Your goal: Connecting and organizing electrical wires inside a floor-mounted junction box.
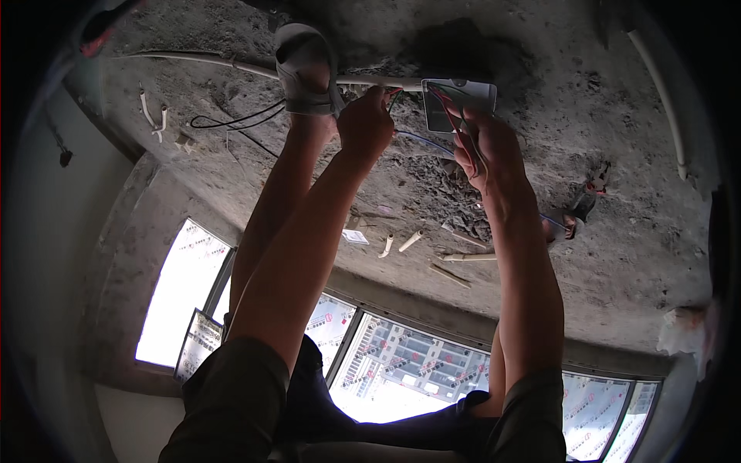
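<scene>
Both of my hands are at a pale rectangular electrical box (440, 120) with thin wires coming out of it. My left hand (367, 125) is closed just left of the box, with red and green wire (395, 92) showing at its fingertips. Its grip is partly hidden by the back of the hand. At the box's lower right, my right hand (494, 147) is closed around several thin wires (461, 137), red and dark ones among them. A blue wire (423, 139) runs between the two hands, below the box.
A pale conduit (247, 69) leads into the box from the left, passing my sandalled foot (305, 73). A black cable (231, 125) loops left of my leg. Pipe offcuts (411, 241) and rubble (455, 197) lie below; a plier-like tool (590, 189) lies right.
</scene>
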A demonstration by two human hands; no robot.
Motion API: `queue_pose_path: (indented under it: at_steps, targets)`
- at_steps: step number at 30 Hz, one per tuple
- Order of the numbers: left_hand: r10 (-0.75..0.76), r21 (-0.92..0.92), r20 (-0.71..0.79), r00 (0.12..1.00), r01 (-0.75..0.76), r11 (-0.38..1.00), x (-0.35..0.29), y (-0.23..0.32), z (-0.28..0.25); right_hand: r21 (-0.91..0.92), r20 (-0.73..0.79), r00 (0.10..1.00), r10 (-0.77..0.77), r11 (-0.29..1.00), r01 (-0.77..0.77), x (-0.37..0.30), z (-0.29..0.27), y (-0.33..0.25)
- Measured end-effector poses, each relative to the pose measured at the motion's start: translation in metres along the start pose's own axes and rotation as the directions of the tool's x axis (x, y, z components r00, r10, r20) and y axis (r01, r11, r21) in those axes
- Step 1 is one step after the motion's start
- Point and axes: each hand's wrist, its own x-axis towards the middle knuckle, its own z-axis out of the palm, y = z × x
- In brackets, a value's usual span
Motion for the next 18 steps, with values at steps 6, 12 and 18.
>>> queue_pose_path:
  at_steps: [6, 12, 18]
  targets:
    - [-0.033, -0.092, 0.009, 0.999, 0.034, 0.995, 0.001, 0.008, 0.001, -0.088, -0.039, 0.999, -0.009, 0.996, 0.005, 0.003, -0.002, -0.008]
    - [-0.046, -0.137, 0.032, 0.998, 0.05, 0.989, 0.0, 0.018, 0.002, -0.142, 0.028, 0.999, -0.03, 0.989, 0.034, -0.003, -0.013, -0.02]
    - [0.024, -0.096, 0.1, 0.995, -0.014, 0.995, 0.0, 0.013, -0.004, -0.203, -0.056, 0.997, -0.046, 0.979, 0.033, -0.018, -0.003, -0.014]
